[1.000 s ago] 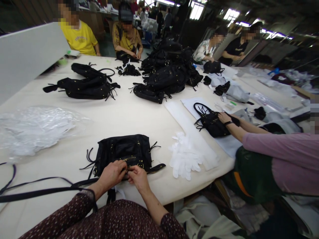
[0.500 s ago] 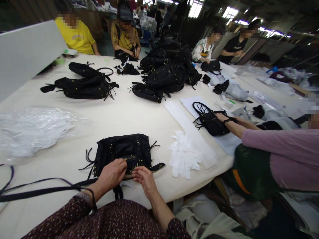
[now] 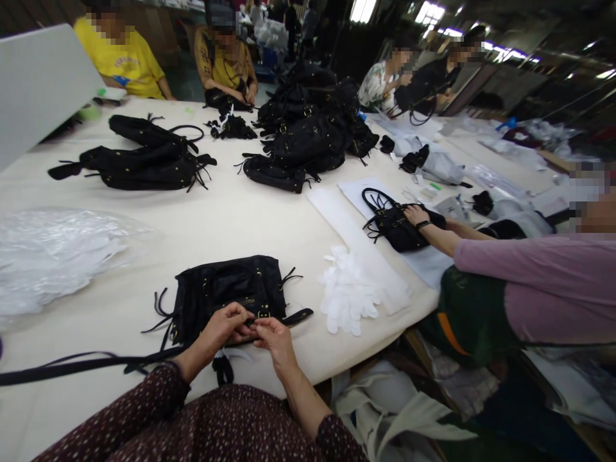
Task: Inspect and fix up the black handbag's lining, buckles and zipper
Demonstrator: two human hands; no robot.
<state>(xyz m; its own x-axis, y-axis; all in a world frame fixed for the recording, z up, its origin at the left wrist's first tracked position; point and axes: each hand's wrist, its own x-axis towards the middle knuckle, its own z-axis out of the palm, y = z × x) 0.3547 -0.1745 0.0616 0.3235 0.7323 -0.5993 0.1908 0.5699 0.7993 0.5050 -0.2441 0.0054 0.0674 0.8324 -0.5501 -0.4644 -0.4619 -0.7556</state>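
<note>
A flat black handbag [image 3: 226,289] with gold fittings and thin tassels lies on the cream table [image 3: 250,218] right in front of me. My left hand [image 3: 222,327] rests on its near edge, fingers curled onto the front. My right hand [image 3: 273,338] meets it at the same edge, pinching a small part of the bag by the gold buckle. A long black strap [image 3: 72,367] runs from the bag off to the left.
Crumpled clear plastic [image 3: 52,253] lies at left, white gloves [image 3: 347,292] at right. Piles of black bags [image 3: 144,157] [image 3: 308,138] sit farther back. A co-worker in a pink sleeve [image 3: 529,285] handles another bag [image 3: 397,224]; several other people sit around the table.
My right hand has come back in against my left at the bag's near edge. The view has shifted slightly, so everything sits further left.
</note>
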